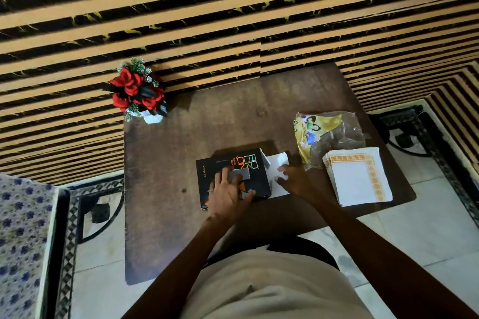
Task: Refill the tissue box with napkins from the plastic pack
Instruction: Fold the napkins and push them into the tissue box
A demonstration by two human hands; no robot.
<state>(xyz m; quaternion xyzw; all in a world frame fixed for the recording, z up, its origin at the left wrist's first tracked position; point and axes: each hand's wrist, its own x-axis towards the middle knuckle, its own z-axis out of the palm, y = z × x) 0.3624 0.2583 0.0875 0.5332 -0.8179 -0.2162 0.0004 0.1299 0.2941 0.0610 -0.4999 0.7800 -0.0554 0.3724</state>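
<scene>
A beige-clad torso is seen nearest the camera, with both bare forearms reaching forward over the dark wooden bench. The left hand is laid flat on top of the black tissue box, its fingers spread wide across the lid, where a grey flap is lifted at the opening; nothing is clasped by it. The right hand is placed at the box's open right end, where white end flaps stand out, and one flap is pinched in its grip. Just right of this hand, a stack of white napkins with an orange patterned border is laid on the bench. Behind the stack, touching it, the crumpled plastic pack is seen. At the far left corner, a pot of red flowers is set against the striped wall.
</scene>
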